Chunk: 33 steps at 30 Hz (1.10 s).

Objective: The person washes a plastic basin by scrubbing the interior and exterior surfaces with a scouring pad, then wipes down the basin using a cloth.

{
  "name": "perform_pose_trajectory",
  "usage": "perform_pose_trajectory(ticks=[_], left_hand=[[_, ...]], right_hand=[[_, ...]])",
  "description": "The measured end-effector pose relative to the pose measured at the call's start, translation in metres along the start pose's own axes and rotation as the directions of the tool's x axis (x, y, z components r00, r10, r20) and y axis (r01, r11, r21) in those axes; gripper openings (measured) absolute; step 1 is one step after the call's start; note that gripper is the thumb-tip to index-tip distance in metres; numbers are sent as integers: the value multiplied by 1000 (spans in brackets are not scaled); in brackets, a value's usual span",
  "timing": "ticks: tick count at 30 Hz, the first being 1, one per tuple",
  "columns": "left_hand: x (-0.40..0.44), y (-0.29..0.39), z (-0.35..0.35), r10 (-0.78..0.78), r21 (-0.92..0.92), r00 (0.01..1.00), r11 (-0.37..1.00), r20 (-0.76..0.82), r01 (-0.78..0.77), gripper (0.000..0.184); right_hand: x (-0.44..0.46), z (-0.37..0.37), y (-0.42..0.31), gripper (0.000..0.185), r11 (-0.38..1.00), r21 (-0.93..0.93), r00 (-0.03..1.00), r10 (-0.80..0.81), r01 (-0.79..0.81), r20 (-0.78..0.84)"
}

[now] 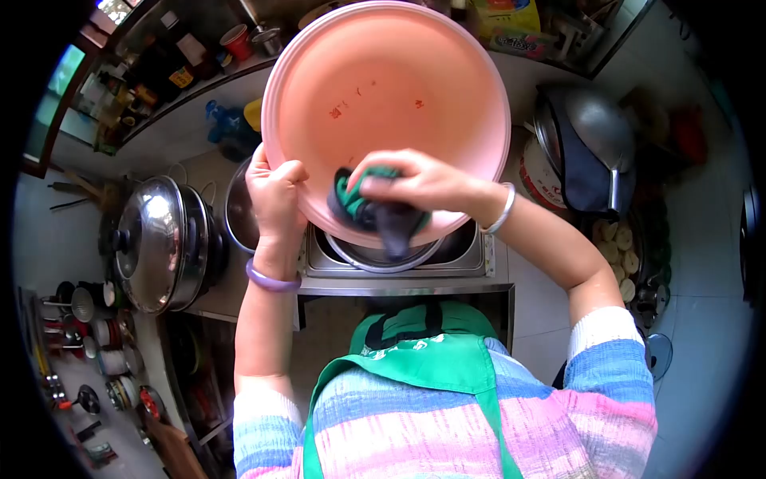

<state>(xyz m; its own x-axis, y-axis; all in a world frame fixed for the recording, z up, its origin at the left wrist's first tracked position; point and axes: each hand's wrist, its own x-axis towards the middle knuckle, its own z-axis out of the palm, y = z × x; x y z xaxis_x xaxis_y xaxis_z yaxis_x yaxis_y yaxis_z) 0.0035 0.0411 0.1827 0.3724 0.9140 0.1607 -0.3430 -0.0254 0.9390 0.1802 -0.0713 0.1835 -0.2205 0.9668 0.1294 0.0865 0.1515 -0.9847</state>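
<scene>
Head view: the counter [223, 291] runs across beneath a big round pink basin [391, 132], smooth and glossy with a thick rolled rim, tipped so its hollow faces the camera. It is held above a rectangular metal fixture [483, 263], hiding much of it. To the left stands a wide pot [199, 239] whose shiny domed lid [152, 239] has a dark knob; to the right, a rounded metal pan [602, 120] with a straight handle lies against dark material. The person wears a smooth green apron [423, 367] over a striped, textured top [431, 427].

The left hand [274, 188] is closed on the basin's left rim, thumb over the edge, the other fingers mostly out of sight. The right hand [399, 177], slightly blurred, curls around a crumpled green-and-dark cloth [391, 219] at the basin's near inner wall, one dark end hanging over the rim. A smooth purple bangle [271, 277] circles the left forearm, a pale, silvery one the right wrist. Small red marks [335, 113] dot the basin's bottom; whether printed or stuck on, I cannot tell.
</scene>
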Motion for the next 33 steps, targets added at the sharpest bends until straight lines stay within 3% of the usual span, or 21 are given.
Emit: perform_pose_trajectory(ticks=[1, 3, 4, 5, 6, 7, 9, 10, 11, 13, 14, 15, 17, 18, 22, 25, 29, 30, 31, 32, 33], left_hand=[[-1, -3, -6, -20, -15, 1000, 1000, -5, 20, 31], [0, -9, -15, -47, -52, 999, 998, -4, 47, 32], [-1, -8, -21, -106, -94, 993, 989, 47, 110, 33], [-3, -7, -23, -122, -100, 991, 987, 51, 127, 34], [-2, -10, -28, -128, -91, 990, 987, 66, 134, 35], [-1, -13, -34, -132, -83, 988, 987, 80, 138, 35], [0, -15, -39, -143, -95, 985, 984, 100, 153, 36], [0, -15, -42, -152, -99, 982, 982, 109, 163, 37], [-1, -14, -44, -158, -100, 980, 980, 120, 170, 37], [-2, -13, -49, -169, -99, 975, 978, 142, 184, 38], [-2, -12, -51, -174, -105, 974, 976, 147, 191, 39], [-2, -12, -52, -180, -110, 972, 974, 153, 198, 39], [-4, -12, -54, -183, -118, 969, 972, 168, 205, 41], [-4, -12, -56, -179, -124, 967, 971, 179, 203, 41], [-4, -16, -59, -206, -148, 958, 960, 200, 237, 43], [-4, -19, -65, -210, -136, 943, 958, 259, 251, 49], [-10, -14, -66, -242, -111, 927, 953, 288, 283, 48], [-10, -12, -67, -238, -122, 923, 951, 303, 285, 48], [-10, -10, -69, -233, -135, 919, 948, 318, 288, 48], [-10, -7, -69, -229, -148, 915, 945, 332, 290, 47], [-11, -2, -68, -231, -159, 912, 942, 338, 297, 48]], right_hand=[[-2, -3, -12, 25, 984, 168, 994, 76, -63, -77], [-1, -19, -36, 25, 983, 181, 991, 8, 16, -134], [1, -24, -59, 25, 987, -138, 979, -110, 87, -172], [3, -28, -79, 25, 890, -433, 958, -233, 140, -169], [6, -28, -92, 23, 962, -262, 979, -127, 83, -159], [7, -26, -108, 12, 874, -477, 971, -187, 95, -150], [12, -24, -120, 16, 752, -639, 961, -268, 161, -74], [15, -25, -126, 30, 741, -632, 949, -315, 226, -30], [19, -27, -131, 30, 761, -583, 935, -354, 284, -6], [28, -33, -141, 29, 627, -717, 914, -405, 304, 33], [32, -34, -146, 26, 661, -697, 925, -381, 278, 8], [33, -31, -148, 25, 881, -441, 963, -244, 170, -116], [41, -30, -153, 24, 897, -319, 925, -360, 307, -121], [47, -33, -152, 22, 916, -271, 924, -345, 294, -165], [49, -27, -170, 29, 964, 209, 972, -126, 167, -197], [54, -17, -181, 34, 977, 133, 915, -102, 166, -391], [62, -30, -191, 41, 971, 62, 912, -193, 231, -362], [62, -37, -193, 35, 976, 85, 901, -147, 198, -408], [66, -61, -182, 31, 958, -274, 882, -205, 91, -424], [70, -99, -157, 30, 806, -591, 869, -265, -38, -417], [69, -124, -132, 32, 543, -823, 864, -320, -168, -388]])
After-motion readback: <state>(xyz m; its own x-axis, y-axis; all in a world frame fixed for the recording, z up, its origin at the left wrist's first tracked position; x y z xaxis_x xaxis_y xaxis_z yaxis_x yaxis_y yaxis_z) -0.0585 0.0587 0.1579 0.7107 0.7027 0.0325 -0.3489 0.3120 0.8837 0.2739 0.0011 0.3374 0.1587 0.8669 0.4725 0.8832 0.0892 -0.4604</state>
